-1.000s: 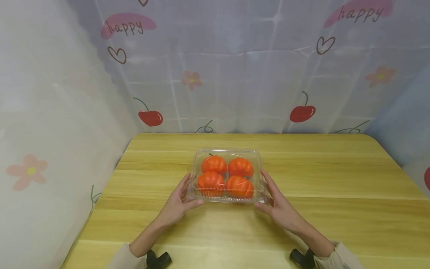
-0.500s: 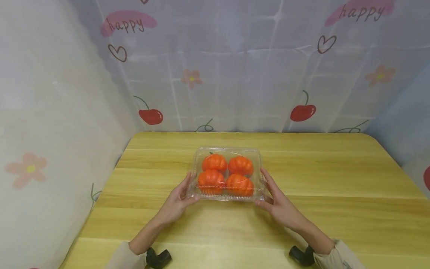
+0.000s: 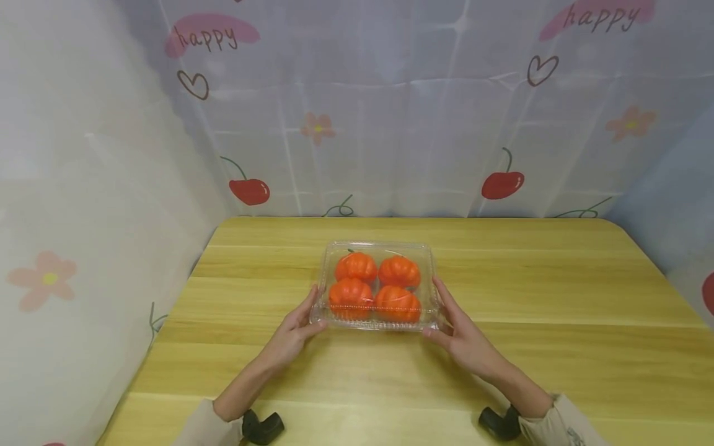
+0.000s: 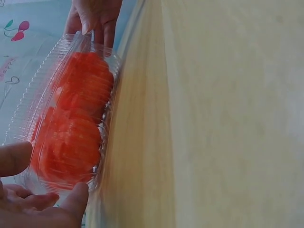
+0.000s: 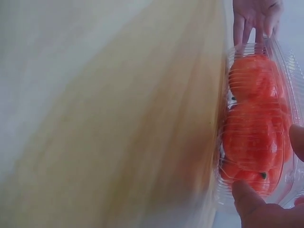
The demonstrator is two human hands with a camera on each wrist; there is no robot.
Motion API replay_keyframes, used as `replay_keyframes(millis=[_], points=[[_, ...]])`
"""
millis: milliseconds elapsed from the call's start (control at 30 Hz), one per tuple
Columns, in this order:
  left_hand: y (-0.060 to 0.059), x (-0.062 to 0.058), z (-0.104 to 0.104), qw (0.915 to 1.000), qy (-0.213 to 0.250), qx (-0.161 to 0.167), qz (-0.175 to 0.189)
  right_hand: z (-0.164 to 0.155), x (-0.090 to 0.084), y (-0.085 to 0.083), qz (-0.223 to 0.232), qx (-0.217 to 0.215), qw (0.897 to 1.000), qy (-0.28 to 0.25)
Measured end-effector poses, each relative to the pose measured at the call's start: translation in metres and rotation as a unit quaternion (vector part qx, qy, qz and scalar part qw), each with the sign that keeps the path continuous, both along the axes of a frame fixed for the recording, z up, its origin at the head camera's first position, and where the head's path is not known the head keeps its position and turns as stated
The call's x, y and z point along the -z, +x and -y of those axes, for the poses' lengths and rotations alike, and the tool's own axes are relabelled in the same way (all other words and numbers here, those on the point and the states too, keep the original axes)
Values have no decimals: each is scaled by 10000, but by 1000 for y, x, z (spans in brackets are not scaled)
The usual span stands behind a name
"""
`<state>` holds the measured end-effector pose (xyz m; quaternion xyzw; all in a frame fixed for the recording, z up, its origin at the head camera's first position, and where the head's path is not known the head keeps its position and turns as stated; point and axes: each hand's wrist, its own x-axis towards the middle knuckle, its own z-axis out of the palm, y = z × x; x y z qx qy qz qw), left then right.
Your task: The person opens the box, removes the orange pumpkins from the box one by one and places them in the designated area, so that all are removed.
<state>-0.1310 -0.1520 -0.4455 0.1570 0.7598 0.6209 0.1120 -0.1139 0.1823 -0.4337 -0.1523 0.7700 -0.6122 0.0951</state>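
Left thumb (image 3: 313, 329) shifted outward; arms (image 3: 245, 383) angled inward, hands (image 3: 465, 353) gripping sides of clear box (image 3: 426, 266)

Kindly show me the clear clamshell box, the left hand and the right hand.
Clear clamshell box (image 3: 379, 244), head view: far rim.
Left hand (image 3: 289, 337), head view: middle of the hand.
Right hand (image 3: 465, 342), head view: middle of the hand.

Head view: 1 clear plastic box (image 3: 427, 272), 4 orange pumpkins (image 3: 356, 267), 2 hands (left hand (image 3: 287, 344), right hand (image 3: 467, 350)), 2 beige sleeves (image 3: 202, 427), 2 black wrist pieces (image 3: 263, 427), 1 wood table (image 3: 558, 279). Prints: 2 "happy" labels (image 3: 213, 36), 3 flowers (image 3: 318, 129), 2 whole hearts (image 3: 193, 85), 2 whole cherries (image 3: 249, 191); partials uncounted.
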Motion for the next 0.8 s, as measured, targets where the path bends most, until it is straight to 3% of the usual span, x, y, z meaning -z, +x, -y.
replay_keyframes(millis=[433,800], points=[[4,0,0,9996,-129,-215,-146,1,-2,2,-50,80,9999,-70],[11,-1,-4,9990,211,-402,-60,-3,-2,2,-66,179,9990,-395]])
